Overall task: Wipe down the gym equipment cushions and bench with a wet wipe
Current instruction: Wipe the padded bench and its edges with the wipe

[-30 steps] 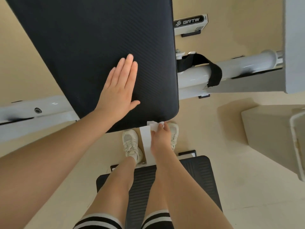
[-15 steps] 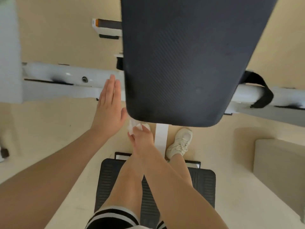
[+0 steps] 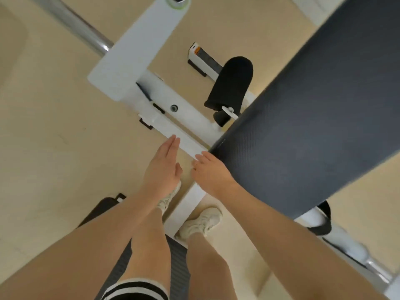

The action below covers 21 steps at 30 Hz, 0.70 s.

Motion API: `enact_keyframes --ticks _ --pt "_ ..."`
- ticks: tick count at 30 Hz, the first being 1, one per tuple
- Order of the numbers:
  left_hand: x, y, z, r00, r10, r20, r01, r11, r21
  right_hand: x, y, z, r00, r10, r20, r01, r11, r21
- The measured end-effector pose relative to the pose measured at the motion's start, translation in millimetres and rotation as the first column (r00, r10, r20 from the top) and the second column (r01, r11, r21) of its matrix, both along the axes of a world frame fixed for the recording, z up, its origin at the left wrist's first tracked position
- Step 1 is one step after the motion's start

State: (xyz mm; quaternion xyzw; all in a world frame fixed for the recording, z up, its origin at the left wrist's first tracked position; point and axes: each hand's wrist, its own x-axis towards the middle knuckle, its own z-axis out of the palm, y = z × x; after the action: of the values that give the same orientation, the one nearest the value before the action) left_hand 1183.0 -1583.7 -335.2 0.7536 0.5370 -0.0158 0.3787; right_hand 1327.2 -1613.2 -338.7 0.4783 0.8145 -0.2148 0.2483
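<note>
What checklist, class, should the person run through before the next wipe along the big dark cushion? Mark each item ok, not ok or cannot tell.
1. Wet wipe in the right hand: cannot tell; only a white bit shows at its fingers.
2. Right hand at the cushion: ok, at its near corner edge.
3. Left hand free: ok, open, holding nothing.
4. Left hand bracing the cushion: not ok, off the pad.
5. Roller pad wiped: cannot tell.

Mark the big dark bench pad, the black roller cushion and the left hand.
bench pad [image 3: 303, 118], head view, middle of top surface
roller cushion [image 3: 231, 83], head view, its side
left hand [image 3: 162, 169], head view, back of hand
</note>
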Motion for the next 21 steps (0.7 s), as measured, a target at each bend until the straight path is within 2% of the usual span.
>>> enact_keyframes --ticks 5,7,10,13,15,18,20,21 --pt "14 -9 -10 0.994 0.066 0.087 -0.06 0.996 -0.066 41 38 9 0.973 0.19 0.129 -0.203 0.975 0.091" --pt "24 -8 -13 0.987 0.086 0.136 -0.071 0.991 -0.114 65 58 21 0.965 0.144 0.22 -0.173 0.977 0.121" --pt "44 -9 -15 0.977 0.086 0.194 -0.032 0.963 -0.268 81 73 35 0.967 0.045 0.25 -0.089 0.982 0.166" --pt "61 -7 -18 0.968 0.104 0.227 -0.01 0.925 -0.38 66 56 32 0.975 0.16 0.156 -0.172 0.983 0.068" --pt "58 0 -15 0.971 0.141 0.192 -0.051 0.91 -0.411 62 46 27 0.986 0.156 0.063 -0.156 0.988 -0.006" --pt "40 15 -2 0.982 0.149 0.118 -0.086 0.903 -0.421 65 61 24 0.999 -0.004 0.046 0.01 0.99 -0.139" --pt "27 25 17 0.979 0.18 0.095 -0.13 0.913 -0.386 62 73 41 0.959 -0.275 0.065 0.283 0.93 -0.236" --pt "21 31 29 0.974 0.198 0.106 -0.147 0.92 -0.363 61 78 52 0.897 -0.442 0.006 0.431 0.872 -0.232"
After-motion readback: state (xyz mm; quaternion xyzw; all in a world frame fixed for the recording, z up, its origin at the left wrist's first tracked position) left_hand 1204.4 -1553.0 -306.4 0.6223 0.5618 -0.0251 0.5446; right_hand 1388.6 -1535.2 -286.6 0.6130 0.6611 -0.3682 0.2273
